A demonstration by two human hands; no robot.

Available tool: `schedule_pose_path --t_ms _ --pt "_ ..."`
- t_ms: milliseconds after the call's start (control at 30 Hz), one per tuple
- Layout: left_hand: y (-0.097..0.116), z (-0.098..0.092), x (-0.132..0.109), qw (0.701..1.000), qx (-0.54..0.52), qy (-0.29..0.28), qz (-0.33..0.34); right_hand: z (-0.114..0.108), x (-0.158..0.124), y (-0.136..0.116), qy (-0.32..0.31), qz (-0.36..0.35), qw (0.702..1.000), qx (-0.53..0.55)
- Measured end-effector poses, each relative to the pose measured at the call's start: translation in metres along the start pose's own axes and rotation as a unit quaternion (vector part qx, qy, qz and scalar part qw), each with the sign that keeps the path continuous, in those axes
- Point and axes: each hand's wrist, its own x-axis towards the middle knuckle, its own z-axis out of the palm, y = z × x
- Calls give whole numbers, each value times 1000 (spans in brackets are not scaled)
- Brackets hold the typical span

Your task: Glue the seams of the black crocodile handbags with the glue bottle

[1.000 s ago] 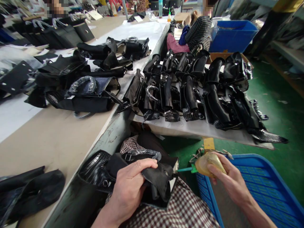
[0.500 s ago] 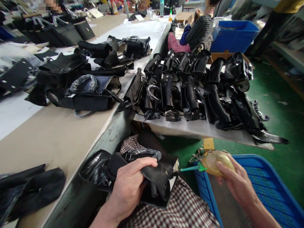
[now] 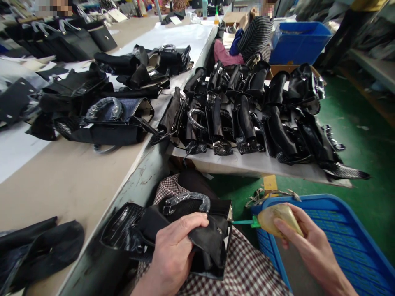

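Note:
On my lap, over a checkered cloth (image 3: 247, 263), lies a black handbag (image 3: 148, 224) with a plastic-wrapped handle (image 3: 188, 201). My left hand (image 3: 174, 246) is closed on its black flap, thumb side up, and presses it down. In my right hand (image 3: 304, 234) is a yellowish squeeze glue bottle (image 3: 279, 220), tilted sideways. Its green cap carries a thin teal nozzle (image 3: 242, 222) pointing left. The nozzle's tip is at the right edge of the bag; whether it touches is hard to tell.
Rows of black handbags (image 3: 243, 119) cover the low table ahead. More bags (image 3: 101, 119) lie on the long table at left. A blue plastic basket (image 3: 342, 230) stands at my right. Another person (image 3: 254, 39) sits beyond the rows, near a blue bin (image 3: 299, 41).
My right hand has brought the glue bottle slightly left and down, its nozzle closer to the bag's edge. My left hand stays on the bag. The view has shifted slightly.

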Motion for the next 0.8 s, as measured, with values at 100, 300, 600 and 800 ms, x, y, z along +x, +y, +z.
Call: schedule_pose_path --t_ms 100,300,600,800 --pt "0 1 -2 1000 5 -3 18 -1 -3 -1 -15 18 1000 15" --pt "-2 1 -5 1000 1 -8 8 -3 -9 5 -55 45 994 84" --pt "-1 0 -4 1000 -1 -6 19 1 -34 0 -71 80 980 166" --pt "-5 0 -5 1000 -7 -9 8 8 -45 -13 -32 91 975 199"
